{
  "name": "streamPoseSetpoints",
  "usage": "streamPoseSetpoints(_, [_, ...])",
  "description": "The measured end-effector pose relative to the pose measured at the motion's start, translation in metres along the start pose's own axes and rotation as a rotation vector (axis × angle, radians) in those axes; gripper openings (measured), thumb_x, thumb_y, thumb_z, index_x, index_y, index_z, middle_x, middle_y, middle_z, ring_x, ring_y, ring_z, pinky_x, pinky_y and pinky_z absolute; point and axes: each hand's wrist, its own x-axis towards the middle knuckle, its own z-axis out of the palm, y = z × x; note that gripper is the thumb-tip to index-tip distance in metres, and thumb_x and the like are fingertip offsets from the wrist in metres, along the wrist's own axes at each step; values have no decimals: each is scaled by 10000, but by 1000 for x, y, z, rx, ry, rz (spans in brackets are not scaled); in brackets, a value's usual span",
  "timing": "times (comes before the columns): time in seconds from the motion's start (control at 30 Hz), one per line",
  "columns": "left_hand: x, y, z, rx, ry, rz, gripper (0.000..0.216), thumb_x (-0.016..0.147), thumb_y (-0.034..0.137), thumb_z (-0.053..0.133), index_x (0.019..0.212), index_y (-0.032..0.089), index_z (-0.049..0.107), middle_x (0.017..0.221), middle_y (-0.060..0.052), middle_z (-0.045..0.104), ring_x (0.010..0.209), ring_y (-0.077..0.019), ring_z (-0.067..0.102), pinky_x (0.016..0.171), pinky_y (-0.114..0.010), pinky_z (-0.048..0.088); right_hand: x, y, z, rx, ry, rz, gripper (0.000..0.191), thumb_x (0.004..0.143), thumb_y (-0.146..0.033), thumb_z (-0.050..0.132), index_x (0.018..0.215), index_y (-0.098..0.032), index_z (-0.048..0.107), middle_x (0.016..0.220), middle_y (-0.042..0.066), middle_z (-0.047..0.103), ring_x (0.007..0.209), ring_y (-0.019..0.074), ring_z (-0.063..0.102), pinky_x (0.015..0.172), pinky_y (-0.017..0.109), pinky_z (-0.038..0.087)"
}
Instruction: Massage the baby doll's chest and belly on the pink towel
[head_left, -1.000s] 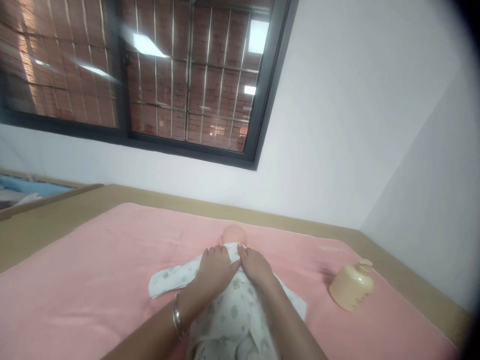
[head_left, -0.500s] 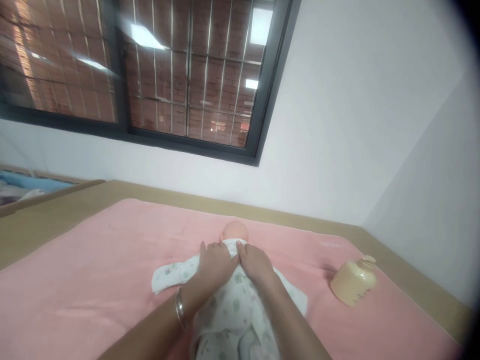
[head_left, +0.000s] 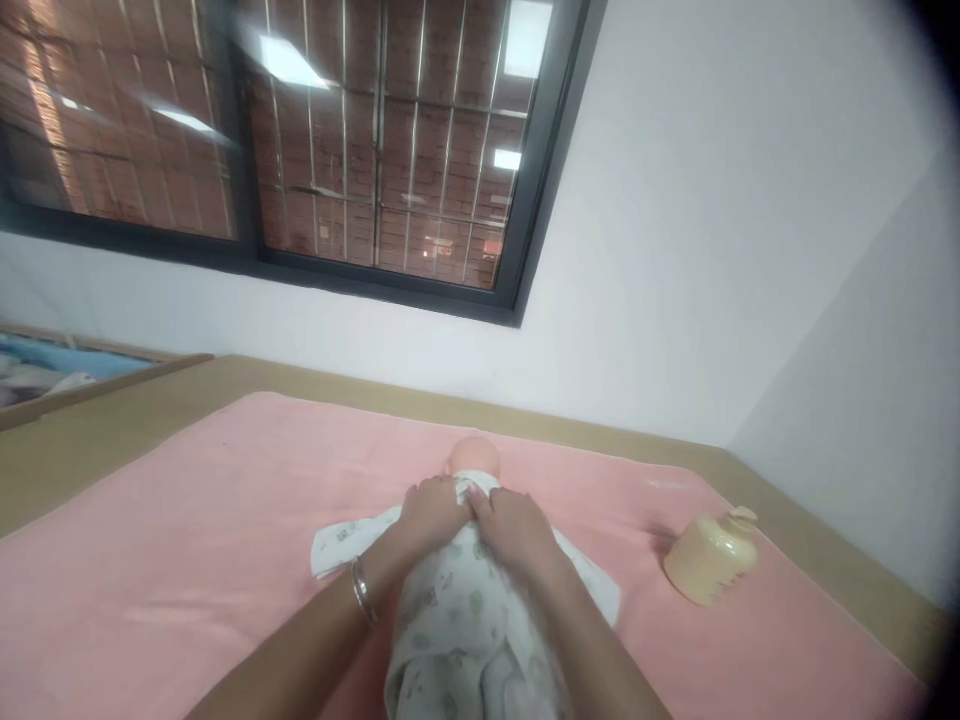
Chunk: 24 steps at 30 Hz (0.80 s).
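Fingers [head_left: 426, 489] of the left hand [head_left: 435, 515] are bent and drawn close together, and they have hold of the printed cloth [head_left: 472, 595] near the neck of a doll, whose round head [head_left: 475, 456] shows just beyond. The right hand [head_left: 519, 525] is also nearly closed on the same cloth, its thumb lying along the neck part; the two hands almost meet in the middle. How firm each grip is, I cannot tell, because the backs of the hands hide most of the fingertips.

The doll lies on a pink sheet [head_left: 225, 490], which covers much of the desk [head_left: 112, 430], with the head pointing away from the person. One sleeve-like part [head_left: 349, 545] of the cloth is spread out at the left, another [head_left: 596, 580] at the right. A yellowish bottle [head_left: 709, 560] leans on the sheet, well apart from the right hand.

To do this handling well, I think both hands should pull the neck edges equally, with a light pinch, so that the cloth stays centred under the head. It seems wise to raise the forearms a little, since the right one partly covers the cloth and could drag it into folds.
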Motion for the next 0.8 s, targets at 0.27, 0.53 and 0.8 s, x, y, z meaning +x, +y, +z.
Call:
streamPoseSetpoints(0.27, [-24, 21, 16, 327, 239, 53, 444, 882, 436, 354, 969, 93, 621, 935, -170, 634, 885, -301, 566, 812, -441, 382, 12, 10, 0, -3, -86, 56, 684, 967, -497, 72, 961, -130, 648, 1023, 165, 646, 963, 276, 587, 876, 410, 364])
streamPoseSetpoints(0.53, [-5, 8, 9, 118, 60, -45, 403, 840, 481, 376, 965, 183, 617, 975, -111, 643, 902, -268, 578, 775, -395, 416, -7, -3, -11, 17, -47, 7, 736, 949, -558, 50, 914, -130, 648, 972, 173, 654, 958, 274, 589, 961, 452, 300])
streamPoseSetpoints(0.8, [-30, 29, 13, 297, 239, 78, 423, 863, 427, 386, 984, 96, 620, 999, -175, 629, 978, -313, 539, 943, -493, 300, 11, 13, -5, 70, -141, 82, 728, 954, -549, 42, 1053, -126, 626, 1121, 165, 614, 1016, 266, 574, 869, 383, 381])
